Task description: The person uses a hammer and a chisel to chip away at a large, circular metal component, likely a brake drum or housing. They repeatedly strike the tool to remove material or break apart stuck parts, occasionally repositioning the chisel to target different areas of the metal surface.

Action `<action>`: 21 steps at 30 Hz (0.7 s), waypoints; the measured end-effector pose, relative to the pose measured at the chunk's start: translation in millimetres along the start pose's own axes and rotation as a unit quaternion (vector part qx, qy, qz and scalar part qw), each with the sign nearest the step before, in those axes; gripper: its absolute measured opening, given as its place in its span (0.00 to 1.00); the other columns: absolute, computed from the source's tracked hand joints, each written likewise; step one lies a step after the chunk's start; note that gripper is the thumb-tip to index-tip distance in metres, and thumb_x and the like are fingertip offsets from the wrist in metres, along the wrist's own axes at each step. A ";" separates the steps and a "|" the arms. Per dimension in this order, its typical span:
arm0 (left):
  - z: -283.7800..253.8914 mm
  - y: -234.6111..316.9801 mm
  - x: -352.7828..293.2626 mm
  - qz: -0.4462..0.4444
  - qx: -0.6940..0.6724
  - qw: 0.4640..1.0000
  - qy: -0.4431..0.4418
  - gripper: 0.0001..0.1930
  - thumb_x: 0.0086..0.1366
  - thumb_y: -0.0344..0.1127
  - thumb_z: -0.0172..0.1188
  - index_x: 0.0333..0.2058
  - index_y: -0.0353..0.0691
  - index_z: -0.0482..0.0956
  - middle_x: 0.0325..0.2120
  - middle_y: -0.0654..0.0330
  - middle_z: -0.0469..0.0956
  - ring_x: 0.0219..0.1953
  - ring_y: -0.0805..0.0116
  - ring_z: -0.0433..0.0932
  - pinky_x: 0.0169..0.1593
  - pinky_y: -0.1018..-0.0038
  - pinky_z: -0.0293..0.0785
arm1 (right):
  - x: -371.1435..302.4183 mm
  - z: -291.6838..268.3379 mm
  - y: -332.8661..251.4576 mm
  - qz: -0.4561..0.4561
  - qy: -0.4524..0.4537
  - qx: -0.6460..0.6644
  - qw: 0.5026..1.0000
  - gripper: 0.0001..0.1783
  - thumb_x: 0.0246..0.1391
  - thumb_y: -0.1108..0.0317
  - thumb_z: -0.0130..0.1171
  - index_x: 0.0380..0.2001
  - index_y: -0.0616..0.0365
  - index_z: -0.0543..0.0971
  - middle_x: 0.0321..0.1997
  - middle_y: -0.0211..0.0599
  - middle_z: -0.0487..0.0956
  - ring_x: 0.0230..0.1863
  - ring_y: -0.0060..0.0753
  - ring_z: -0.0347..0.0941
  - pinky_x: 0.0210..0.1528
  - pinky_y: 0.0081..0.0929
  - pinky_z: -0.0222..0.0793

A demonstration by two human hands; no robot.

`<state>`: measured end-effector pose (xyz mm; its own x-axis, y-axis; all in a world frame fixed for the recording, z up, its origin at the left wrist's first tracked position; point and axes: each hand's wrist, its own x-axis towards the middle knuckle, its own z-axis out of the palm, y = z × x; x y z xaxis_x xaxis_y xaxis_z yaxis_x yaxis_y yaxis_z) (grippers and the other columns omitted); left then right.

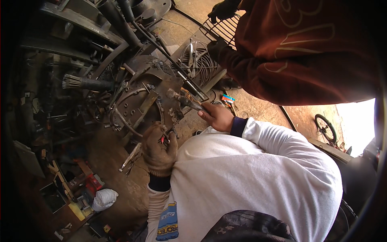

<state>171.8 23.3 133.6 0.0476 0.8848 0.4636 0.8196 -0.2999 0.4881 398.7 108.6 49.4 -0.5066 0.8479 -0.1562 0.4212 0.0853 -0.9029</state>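
Note:
My bare right hand (221, 117) is wrapped round the handle of a hammer (189, 101). The hammer's head points left, over the edge of a dark, worn metal worktable (151, 74). My left hand (158, 150), in a dirty brown work glove, is closed at the table's near edge. A small red piece shows between its fingers, but what it grips is mostly hidden. Just above that glove a thin curved metal strip (162, 111) runs up the table. A flat metal bar (148, 103) and a larger curved strip (125, 121) lie beside it.
Across from me a person in a maroon hoodie (302, 60) holds a barred metal grate (222, 30) with dark gloves. A wire brush (86, 82), pipes (117, 24) and coiled rod (201, 60) crowd the table. A bicycle wheel (325, 128) stands far right.

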 end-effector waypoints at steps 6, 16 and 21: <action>0.4 -0.7 0.5 -0.002 0.002 1.000 -0.004 0.29 0.51 0.24 0.68 0.51 0.40 0.65 0.45 0.48 0.74 0.46 0.48 0.76 0.49 0.59 0.75 | 2.7 2.1 2.4 0.002 0.000 0.004 1.000 0.24 0.65 0.49 0.49 0.36 0.64 0.72 0.27 0.57 0.76 0.34 0.63 0.73 0.37 0.51 0.65; 0.9 -3.6 1.6 0.017 0.008 1.000 0.003 0.29 0.50 0.24 0.69 0.50 0.40 0.65 0.43 0.47 0.75 0.43 0.47 0.77 0.46 0.59 0.75 | 6.5 5.2 2.6 0.007 0.002 0.002 1.000 0.23 0.65 0.49 0.49 0.37 0.63 0.73 0.28 0.56 0.76 0.35 0.62 0.74 0.37 0.51 0.65; 1.3 -4.5 2.0 0.020 0.001 1.000 0.008 0.29 0.50 0.24 0.69 0.50 0.40 0.65 0.43 0.47 0.75 0.43 0.48 0.77 0.45 0.59 0.75 | 8.3 4.9 1.6 0.008 -0.004 0.000 1.000 0.24 0.65 0.49 0.48 0.40 0.63 0.73 0.30 0.57 0.77 0.37 0.62 0.74 0.39 0.50 0.66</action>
<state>168.9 26.9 131.4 0.0710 0.8660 0.4951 0.8187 -0.3341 0.4670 391.4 113.3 44.7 -0.5056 0.8451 -0.1738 0.4292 0.0716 -0.9004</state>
